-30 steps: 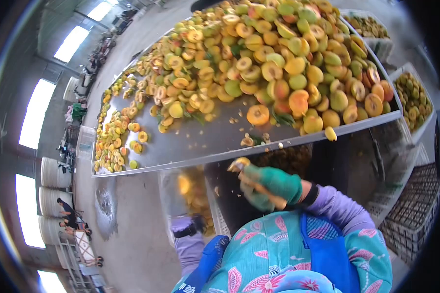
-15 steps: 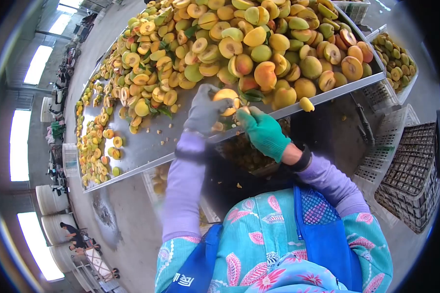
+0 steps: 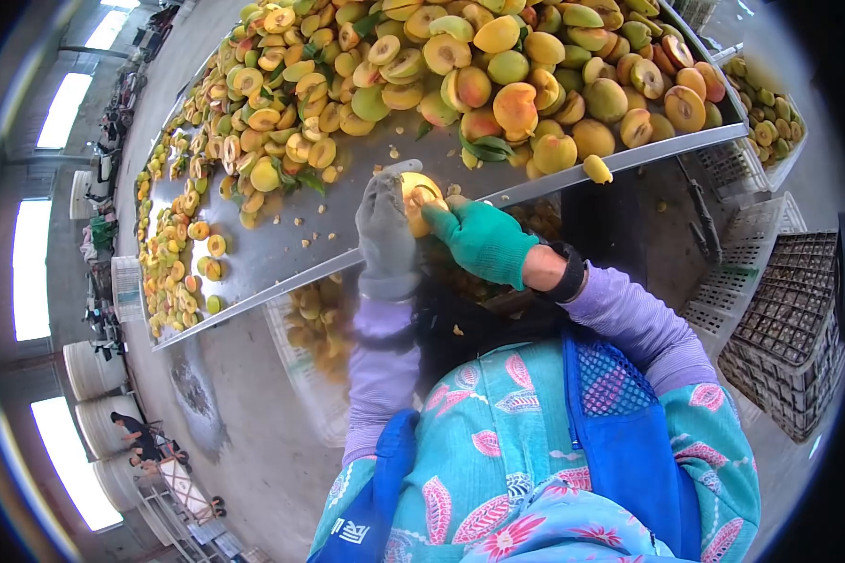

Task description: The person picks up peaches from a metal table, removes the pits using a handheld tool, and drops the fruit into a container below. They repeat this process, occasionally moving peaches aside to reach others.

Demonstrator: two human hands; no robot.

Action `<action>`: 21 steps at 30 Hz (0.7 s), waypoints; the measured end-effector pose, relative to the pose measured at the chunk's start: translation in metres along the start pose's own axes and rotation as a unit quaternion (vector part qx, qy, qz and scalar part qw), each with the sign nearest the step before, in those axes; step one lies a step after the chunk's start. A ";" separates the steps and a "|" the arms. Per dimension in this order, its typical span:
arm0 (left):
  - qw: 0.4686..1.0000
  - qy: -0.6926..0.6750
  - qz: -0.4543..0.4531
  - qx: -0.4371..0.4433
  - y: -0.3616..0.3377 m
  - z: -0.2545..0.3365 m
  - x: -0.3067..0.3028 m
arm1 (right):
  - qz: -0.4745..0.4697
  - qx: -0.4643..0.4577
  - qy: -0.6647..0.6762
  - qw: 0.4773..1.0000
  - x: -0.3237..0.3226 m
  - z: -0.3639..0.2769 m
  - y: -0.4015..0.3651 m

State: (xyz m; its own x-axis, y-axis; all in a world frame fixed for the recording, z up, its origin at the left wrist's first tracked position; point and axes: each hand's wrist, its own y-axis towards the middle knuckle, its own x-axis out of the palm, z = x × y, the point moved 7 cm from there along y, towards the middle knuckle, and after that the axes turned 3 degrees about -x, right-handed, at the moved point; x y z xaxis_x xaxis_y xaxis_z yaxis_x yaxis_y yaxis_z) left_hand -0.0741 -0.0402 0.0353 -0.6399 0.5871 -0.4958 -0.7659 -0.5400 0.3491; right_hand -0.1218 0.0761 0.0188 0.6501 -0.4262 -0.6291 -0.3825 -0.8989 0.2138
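Observation:
My left hand [image 3: 387, 230], in a grey glove, is closed around a yellow-orange halved fruit [image 3: 417, 192] close to the metal table's front edge. My right hand [image 3: 483, 239], in a green glove, has its fingers pressed together against that same fruit from the right. Whether a small tool is in either hand cannot be made out. Just beyond both hands lies a heap of whole and halved fruit [image 3: 441, 56] on the metal table [image 3: 347, 178], with some green leaves [image 3: 486, 148] among it.
A crate of fruit [image 3: 765, 122] stands at the upper right. White crates [image 3: 732, 281] and a dark crate [image 3: 784, 328] are at the right. Below the table edge is more fruit [image 3: 319, 324]. Two people [image 3: 136, 436] are far off at the lower left, near white tubs [image 3: 94, 366].
Both hands have moved slightly left and down with the fruit, nearer my body. My right hand's fingers now press against the fruit. The view has shifted a little.

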 end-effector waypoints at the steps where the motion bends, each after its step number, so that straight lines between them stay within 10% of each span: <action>1: 1.000 -0.010 0.006 -0.016 -0.002 -0.001 0.000 | 0.014 -0.018 -0.011 1.000 0.003 0.000 -0.001; 3: 0.999 -0.008 0.026 -0.031 -0.008 -0.004 -0.002 | 0.071 -0.078 -0.054 0.993 0.014 0.002 -0.005; 7: 0.988 -0.133 0.044 -0.068 -0.006 0.008 0.006 | 0.021 0.245 0.398 0.884 0.043 0.030 -0.009; 10: 0.962 -0.257 0.000 -0.097 -0.005 0.015 0.017 | 0.168 0.134 0.271 0.938 0.037 0.048 -0.006; 14: 0.958 -0.227 0.060 -0.165 -0.006 -0.009 0.015 | 0.035 0.360 0.717 0.596 0.051 -0.008 -0.012; 17: 0.941 -0.247 -0.042 -0.229 -0.001 -0.014 0.019 | -0.129 0.289 0.817 0.483 0.045 -0.019 -0.021; 21: 0.874 -0.359 -0.182 -0.272 0.001 0.007 0.029 | -0.103 0.255 0.865 0.418 0.043 -0.031 -0.021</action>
State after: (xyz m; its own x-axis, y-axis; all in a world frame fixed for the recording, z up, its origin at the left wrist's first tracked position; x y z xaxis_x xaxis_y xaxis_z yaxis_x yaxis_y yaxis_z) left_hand -0.0943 -0.0194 0.0274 -0.3849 0.9011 0.1995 -0.9084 -0.3318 -0.2542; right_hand -0.0655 0.0732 0.0103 0.0363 -0.1775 0.9835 -0.0041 -0.9841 -0.1775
